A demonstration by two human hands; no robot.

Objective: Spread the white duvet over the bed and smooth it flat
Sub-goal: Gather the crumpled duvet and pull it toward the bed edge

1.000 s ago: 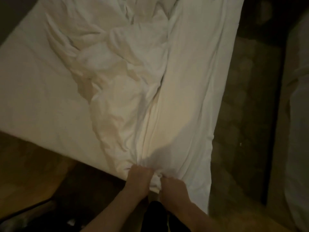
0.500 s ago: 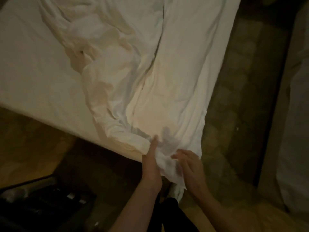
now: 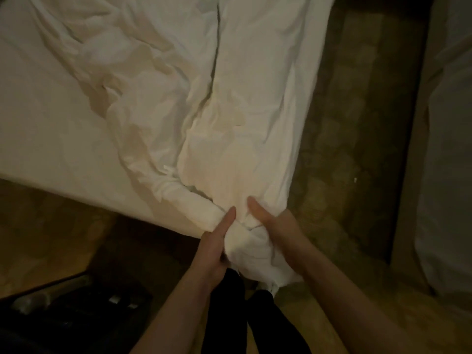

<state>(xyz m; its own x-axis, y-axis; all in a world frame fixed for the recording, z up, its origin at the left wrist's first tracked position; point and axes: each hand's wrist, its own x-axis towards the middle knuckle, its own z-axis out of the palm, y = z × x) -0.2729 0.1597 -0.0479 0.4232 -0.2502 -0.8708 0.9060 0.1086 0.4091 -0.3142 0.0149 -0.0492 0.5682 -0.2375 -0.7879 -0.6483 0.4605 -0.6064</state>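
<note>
Dim bedroom, bed (image 3: 46,139) lying partly bare; white duvet (image 3: 204,103) sitting bunched along its right side. Left hand (image 3: 217,241) and right hand (image 3: 273,226) are both gripping its corner, probably for pulling it open.

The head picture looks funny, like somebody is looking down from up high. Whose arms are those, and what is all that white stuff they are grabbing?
There is no machine here. A person wears a camera on their head, so you see what they see when they look down. The two arms are their own. The left hand and the right hand sit close together at the corner of the bed. Both have a grip on the bunched end of a white duvet, thumbs on top. Some of it hangs down between the hands, over the person's dark trousers. The rest lies on the bed in a crumpled heap, not spread flat yet. Around the bed is a brownish floor, quite dark.
</note>
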